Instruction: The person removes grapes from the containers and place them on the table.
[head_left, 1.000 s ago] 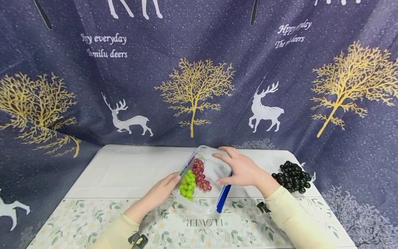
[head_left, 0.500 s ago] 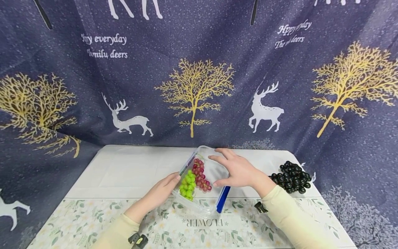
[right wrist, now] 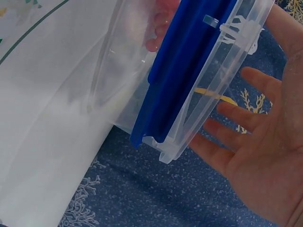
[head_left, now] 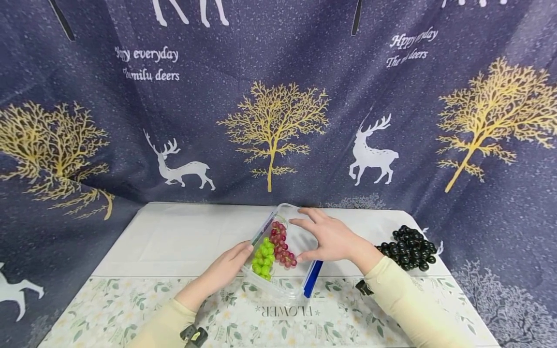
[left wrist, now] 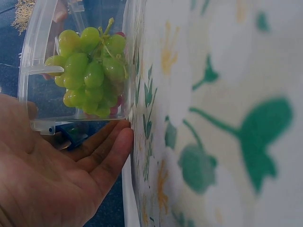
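A clear plastic food container stands open-topped at the middle of the table, with blue clips showing along its right side. Inside lie a bunch of green grapes and a bunch of red grapes. My left hand holds the container's left wall, thumb at the rim and fingers along the outside, as the left wrist view shows. Over the right rim hovers my right hand, its fingers spread and nothing in its grasp; the right wrist view has it beside the container's rim.
Black grapes lie in a bunch at the table's right, beyond the right forearm. A floral mat covers the front of the white table. Behind hangs a dark blue cloth printed with deer and trees.
My right hand has shifted slightly left over the container, its thumb coming near the red grapes. The left hand, the container and the grapes stay where they were.
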`<state>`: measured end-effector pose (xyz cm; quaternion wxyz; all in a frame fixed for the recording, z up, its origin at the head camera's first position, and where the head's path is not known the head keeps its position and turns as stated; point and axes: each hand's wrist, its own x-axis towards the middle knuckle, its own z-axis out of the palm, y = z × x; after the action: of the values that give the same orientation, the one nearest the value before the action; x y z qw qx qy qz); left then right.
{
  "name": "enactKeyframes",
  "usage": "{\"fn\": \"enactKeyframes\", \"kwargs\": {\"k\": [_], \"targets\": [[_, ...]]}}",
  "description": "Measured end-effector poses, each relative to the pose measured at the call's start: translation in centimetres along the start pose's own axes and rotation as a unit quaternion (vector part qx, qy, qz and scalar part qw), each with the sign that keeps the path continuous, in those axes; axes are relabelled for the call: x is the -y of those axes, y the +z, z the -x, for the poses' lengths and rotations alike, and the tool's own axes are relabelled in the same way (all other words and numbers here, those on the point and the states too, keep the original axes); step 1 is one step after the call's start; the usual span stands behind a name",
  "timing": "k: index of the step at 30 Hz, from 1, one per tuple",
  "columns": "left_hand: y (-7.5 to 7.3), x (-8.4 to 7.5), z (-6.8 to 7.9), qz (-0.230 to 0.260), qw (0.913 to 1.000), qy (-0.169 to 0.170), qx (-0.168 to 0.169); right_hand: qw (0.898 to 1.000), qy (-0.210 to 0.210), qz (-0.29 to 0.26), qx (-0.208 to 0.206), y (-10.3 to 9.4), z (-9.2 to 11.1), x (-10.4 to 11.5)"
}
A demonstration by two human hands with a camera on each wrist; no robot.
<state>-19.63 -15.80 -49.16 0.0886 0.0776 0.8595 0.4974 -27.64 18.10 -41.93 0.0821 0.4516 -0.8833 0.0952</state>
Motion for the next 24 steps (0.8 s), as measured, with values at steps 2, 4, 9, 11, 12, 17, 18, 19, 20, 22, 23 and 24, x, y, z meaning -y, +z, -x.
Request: {"fn": "enactKeyframes", "kwargs": {"k": [2, 4, 9, 11, 12, 17, 18, 19, 20, 22, 23, 24], "targets": [[0.0, 0.0, 0.0, 0.0, 1.0, 0.0, 0.0, 1.0, -0.002, 0.004, 0.002, 0.1, -0.1, -0.1], [0.0, 0.0, -0.1, -0.002, 1.0, 0.0, -0.001, 1.0, -0.002, 0.006, 0.006, 0.2, -0.1, -0.1], [0.0, 0.1, -0.1, -0.003, 1.0, 0.002, -0.001, 1.0, -0.004, 0.004, 0.015, 0.1, -0.5, 0.0], [0.0, 0.1, -0.1, -0.002, 1.0, 0.003, 0.0, 1.0, -0.006, 0.0, 0.019, 0.1, -0.6, 0.1], [0.0, 0.1, -0.1, -0.001, 1.0, 0.003, 0.0, 1.0, -0.006, 0.0, 0.021, 0.1, -0.7, 0.1], [0.0, 0.1, -0.1, 0.0, 1.0, 0.003, -0.001, 1.0, -0.009, 0.003, 0.027, 0.1, -0.9, 0.1], [0.0, 0.1, -0.1, -0.001, 1.0, 0.003, 0.0, 1.0, -0.011, 0.005, 0.028, 0.1, -0.9, 0.1], [0.0, 0.1, -0.1, -0.001, 1.0, 0.003, 0.0, 0.999, -0.012, 0.006, 0.029, 0.2, -1.0, 0.1], [0.0, 0.1, -0.1, -0.001, 1.0, 0.003, 0.0, 0.999, -0.013, 0.008, 0.031, 0.2, -1.0, 0.0], [0.0, 0.1, -0.1, -0.002, 1.0, 0.003, 0.0, 0.999, -0.015, 0.014, 0.034, 0.2, -1.1, 0.0], [0.0, 0.1, -0.1, -0.002, 1.0, 0.003, 0.001, 0.999, -0.015, 0.014, 0.036, 0.2, -1.1, 0.0], [0.0, 0.1, 0.0, -0.002, 1.0, 0.003, 0.001, 0.999, -0.015, 0.015, 0.038, 0.2, -1.2, 0.0]]}}
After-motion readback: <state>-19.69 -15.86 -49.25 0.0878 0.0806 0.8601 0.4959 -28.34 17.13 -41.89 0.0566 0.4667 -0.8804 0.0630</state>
